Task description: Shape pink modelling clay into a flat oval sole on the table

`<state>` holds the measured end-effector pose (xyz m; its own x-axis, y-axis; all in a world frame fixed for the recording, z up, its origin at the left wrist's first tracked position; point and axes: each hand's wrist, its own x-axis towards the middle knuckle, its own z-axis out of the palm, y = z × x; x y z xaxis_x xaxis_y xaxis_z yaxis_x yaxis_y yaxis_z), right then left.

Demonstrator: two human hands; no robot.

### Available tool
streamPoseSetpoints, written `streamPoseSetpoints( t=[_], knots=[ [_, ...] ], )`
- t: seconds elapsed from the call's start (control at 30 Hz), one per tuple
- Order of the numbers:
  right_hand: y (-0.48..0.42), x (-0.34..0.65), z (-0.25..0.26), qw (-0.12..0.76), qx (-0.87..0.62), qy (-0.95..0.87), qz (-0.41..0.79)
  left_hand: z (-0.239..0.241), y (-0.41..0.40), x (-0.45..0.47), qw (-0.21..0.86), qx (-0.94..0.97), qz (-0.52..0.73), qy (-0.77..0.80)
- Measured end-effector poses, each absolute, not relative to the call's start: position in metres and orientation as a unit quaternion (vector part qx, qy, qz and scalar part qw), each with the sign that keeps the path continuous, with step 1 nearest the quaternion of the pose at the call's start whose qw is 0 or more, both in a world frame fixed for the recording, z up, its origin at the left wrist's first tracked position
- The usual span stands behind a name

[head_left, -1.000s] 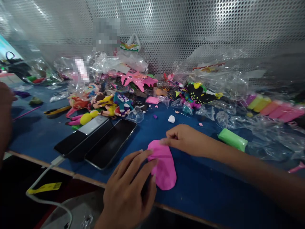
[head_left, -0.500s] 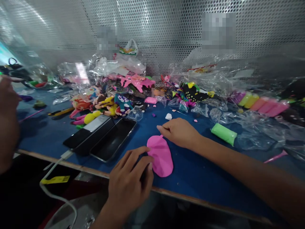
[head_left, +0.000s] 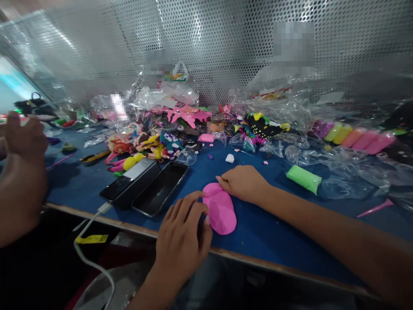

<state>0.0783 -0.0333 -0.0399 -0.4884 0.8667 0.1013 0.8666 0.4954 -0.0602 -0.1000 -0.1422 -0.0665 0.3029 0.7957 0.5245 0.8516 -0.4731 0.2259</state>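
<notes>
Pink clay lies flattened on the blue table near its front edge, pinned from both ends: the left hand presses curled fingertips against its near side, while the right hand pinches its far rim. Two phones lie just left; a green clay roll sits right, and another person's hand hovers well apart.

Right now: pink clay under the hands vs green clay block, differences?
The pink clay is a flattened, rounded slab; the green clay block is a thicker bar. The left hand and right hand touch the pink clay; the green clay block lies untouched beside clear wrap. Both rest on the blue table.
</notes>
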Motion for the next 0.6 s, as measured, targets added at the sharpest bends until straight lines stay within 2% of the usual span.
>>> streamPoseSetpoints(
  t=[0.17, 0.33, 0.47, 0.6],
  knots=[
    [-0.03, 0.08, -0.042, 0.129, -0.503, -0.853, 0.057, -0.069, -0.143, -0.1, 0.041, -0.813, -0.313, -0.489],
    [-0.027, 0.081, -0.042, 0.099, -0.482, -0.87, 0.027, -0.075, -0.146, -0.1, 0.055, -0.811, -0.356, -0.461],
    [-0.021, 0.077, -0.042, 0.118, -0.501, -0.856, 0.057, -0.076, -0.148, -0.099, 0.059, -0.807, -0.36, -0.465],
    [-0.015, 0.074, -0.042, 0.096, -0.492, -0.865, 0.0, -0.076, -0.147, -0.097, 0.075, -0.799, -0.373, -0.465]
  ],
)
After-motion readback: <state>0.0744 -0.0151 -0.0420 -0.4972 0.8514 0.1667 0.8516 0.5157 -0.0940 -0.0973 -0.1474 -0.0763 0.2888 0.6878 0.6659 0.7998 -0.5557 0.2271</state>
